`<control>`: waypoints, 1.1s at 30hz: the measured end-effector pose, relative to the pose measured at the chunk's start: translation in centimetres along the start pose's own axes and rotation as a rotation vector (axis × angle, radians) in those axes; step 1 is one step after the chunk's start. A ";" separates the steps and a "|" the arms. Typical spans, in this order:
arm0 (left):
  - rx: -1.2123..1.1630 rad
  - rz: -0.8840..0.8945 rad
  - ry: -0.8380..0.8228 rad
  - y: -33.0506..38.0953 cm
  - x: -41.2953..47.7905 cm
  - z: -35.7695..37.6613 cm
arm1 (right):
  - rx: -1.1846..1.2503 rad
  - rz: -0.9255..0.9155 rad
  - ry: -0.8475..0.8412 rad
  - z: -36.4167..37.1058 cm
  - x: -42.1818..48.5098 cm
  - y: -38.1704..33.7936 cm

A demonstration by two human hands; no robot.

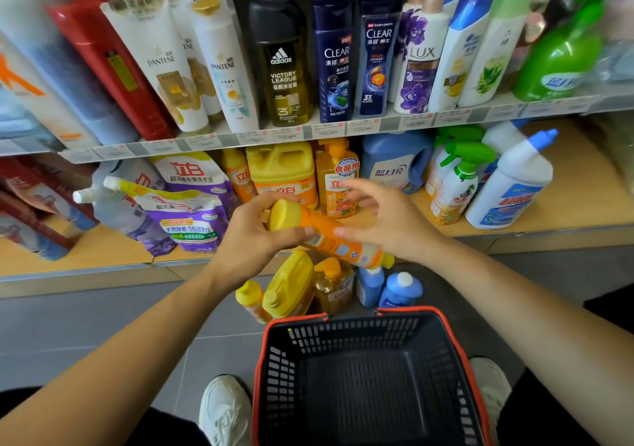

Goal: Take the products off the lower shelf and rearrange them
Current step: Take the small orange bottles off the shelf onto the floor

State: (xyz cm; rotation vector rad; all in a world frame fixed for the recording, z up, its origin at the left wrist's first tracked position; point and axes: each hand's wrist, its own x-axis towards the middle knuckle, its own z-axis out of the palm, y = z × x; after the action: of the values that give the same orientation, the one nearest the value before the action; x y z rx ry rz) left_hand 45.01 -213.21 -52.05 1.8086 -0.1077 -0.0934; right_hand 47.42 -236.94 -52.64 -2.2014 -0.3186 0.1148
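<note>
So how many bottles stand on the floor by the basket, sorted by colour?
Yellow or orange: 3 (small orange bottle, yellow jug, amber pump bottle)
Blue: 2 (blue bottle, white-capped blue bottle)
Total: 5
Held orange bottle excluded.

Upper shelf (377, 126) w/ price tags (284, 133) along its edge carries a red bottle (113, 68), white Pantene bottles (164, 65), adidas wash (284, 68), two navy Clear shampoos (336, 58), purple Lux (420, 65) & a green pump bottle (559, 54), while a black basket (343, 336) w/ red rim sits on the grey tile floor (103, 325) btwn two white shoes (223, 408).
</note>
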 end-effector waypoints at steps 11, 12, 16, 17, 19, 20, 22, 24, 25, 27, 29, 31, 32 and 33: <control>-0.032 0.095 -0.076 1.7 -0.1 -0.3 | 0.266 -0.063 -0.131 2.4 -0.9 -0.4; 0.024 0.098 -0.057 1.6 0.0 -0.3 | 0.245 -0.063 -0.116 2.6 -0.9 -0.3; 0.102 0.053 0.023 1.5 0.0 -0.2 | 0.119 -0.076 -0.066 2.8 -1.1 -0.3; 0.087 0.034 0.027 1.6 0.1 -0.1 | 0.085 -0.087 -0.051 2.9 -1.2 -0.3; 0.050 0.007 0.010 1.7 0.0 -0.1 | 0.030 -0.103 -0.021 3.0 -1.2 -0.1; 0.029 0.004 -0.007 1.8 0.0 -0.1 | 0.013 -0.105 -0.011 3.0 -1.2 -0.1; 0.011 0.037 -0.058 1.9 -0.2 -0.2 | 0.005 -0.102 -0.003 2.9 -1.1 0.0; 0.064 0.120 -0.106 2.0 -0.3 -0.4 | 0.032 -0.093 -0.009 2.8 -1.1 0.1; 0.108 0.170 -0.117 2.0 -0.3 -0.6 | 0.057 -0.085 -0.016 2.8 -1.0 0.2; 0.179 0.259 -0.122 1.8 -0.2 -0.9 | 0.115 -0.071 -0.027 2.7 -0.9 0.2; 0.197 0.321 -0.109 1.8 -0.3 -1.1 | 0.164 -0.062 -0.021 2.7 -0.9 0.2; 0.185 0.361 -0.072 1.8 -0.4 -1.0 | 0.200 -0.061 -0.011 2.7 -0.8 0.2; 0.169 0.367 -0.051 1.8 -0.5 -0.9 | 0.220 -0.061 -0.012 2.8 -0.7 0.1; 0.145 0.366 -0.035 1.7 -0.6 -0.8 | 0.245 -0.056 -0.018 2.8 -0.7 0.1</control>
State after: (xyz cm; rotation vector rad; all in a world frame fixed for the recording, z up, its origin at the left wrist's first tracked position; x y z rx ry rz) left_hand 44.49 -212.74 -50.15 1.9029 -0.4779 0.1464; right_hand 46.23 -235.03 -54.49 -1.9489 -0.3564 0.1352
